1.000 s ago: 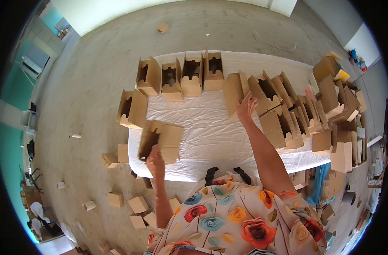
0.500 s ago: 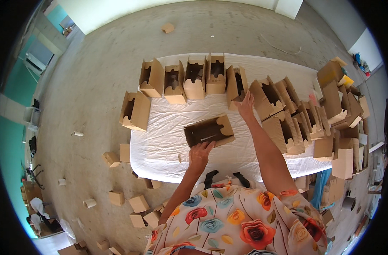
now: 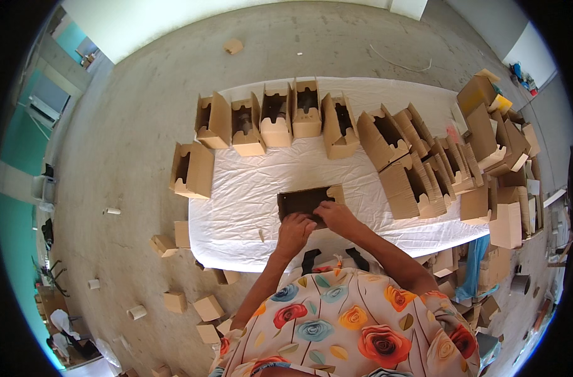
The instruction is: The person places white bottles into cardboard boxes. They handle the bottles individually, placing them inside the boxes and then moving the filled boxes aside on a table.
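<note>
So both bare hands are at the near side of one open cardboard box point(image 3: 299, 200), which lies right in front of them on a white cloth-covered table point(image 3: 245, 204). The left hand point(image 3: 294, 231) is at the near edge toward the box's left half, fingers bent over the rim, and honestly I can't tell whether it's clamped on the cardboard or just resting there. The right hand point(image 3: 333, 215) is just beside it, coming in over the near edge further right, with its fingertips dipping into the dark inside; can't tell if they're pinching anything, since the tips get lost in the shadow. The hands are close together, with the box's notched flap point(image 3: 335, 195) just beyond the right one. A little tan scrap point(image 3: 261, 235) lies on the cloth to the left of the left hand. Well beyond both hands there's a row of open boxes point(image 3: 277, 134) standing along the far side, some with something dark inside that's too dim to make out, plus a lone box point(image 3: 200, 173) off to the left hand's far left. Over to the right of the right hand, a cluster of leaning boxes point(image 3: 396, 188) crowds that end of the table.
</note>
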A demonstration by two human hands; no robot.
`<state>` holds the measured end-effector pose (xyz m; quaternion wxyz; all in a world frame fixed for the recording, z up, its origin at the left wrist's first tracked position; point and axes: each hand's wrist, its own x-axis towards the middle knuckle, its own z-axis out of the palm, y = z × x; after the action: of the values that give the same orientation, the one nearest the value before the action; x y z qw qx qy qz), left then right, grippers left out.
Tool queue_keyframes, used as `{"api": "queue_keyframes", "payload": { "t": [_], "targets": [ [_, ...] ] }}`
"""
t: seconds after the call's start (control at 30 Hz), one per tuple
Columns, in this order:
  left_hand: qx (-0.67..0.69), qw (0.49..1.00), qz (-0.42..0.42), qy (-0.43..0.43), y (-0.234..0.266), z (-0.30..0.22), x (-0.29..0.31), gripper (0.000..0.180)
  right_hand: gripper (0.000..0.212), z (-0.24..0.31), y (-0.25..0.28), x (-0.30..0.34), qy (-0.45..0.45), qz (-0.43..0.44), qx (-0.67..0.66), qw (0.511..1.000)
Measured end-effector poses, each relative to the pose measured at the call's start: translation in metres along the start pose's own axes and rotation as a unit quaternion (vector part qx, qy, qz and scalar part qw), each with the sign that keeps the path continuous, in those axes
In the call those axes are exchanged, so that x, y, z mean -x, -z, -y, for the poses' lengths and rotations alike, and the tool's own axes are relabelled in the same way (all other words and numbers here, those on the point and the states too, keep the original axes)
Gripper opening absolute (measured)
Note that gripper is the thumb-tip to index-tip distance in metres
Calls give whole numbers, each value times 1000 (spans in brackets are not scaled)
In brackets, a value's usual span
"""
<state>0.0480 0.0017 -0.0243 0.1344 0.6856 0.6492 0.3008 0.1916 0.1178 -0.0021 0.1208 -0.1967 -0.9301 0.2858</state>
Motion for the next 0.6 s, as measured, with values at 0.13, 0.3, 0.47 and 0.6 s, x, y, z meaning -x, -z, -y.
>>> {"api": "queue_keyframes", "payload": {
  "t": [0.13,0.3,0.47,0.6],
  "targets": [
    [4,994,-86,68,-4,11,6,17,27,0,-2,11,-22,-73,29,997],
    [-48,990,-62,120,2,11,13,57,62,6,-1,19,-75,-36,79,993],
    [-56,978,52,194,7,24,18,96,114,-9,0,29,-82,38,170,981],
    [-49,980,67,180,6,34,18,107,132,-17,-3,22,-98,53,182,977]
  ]
}}
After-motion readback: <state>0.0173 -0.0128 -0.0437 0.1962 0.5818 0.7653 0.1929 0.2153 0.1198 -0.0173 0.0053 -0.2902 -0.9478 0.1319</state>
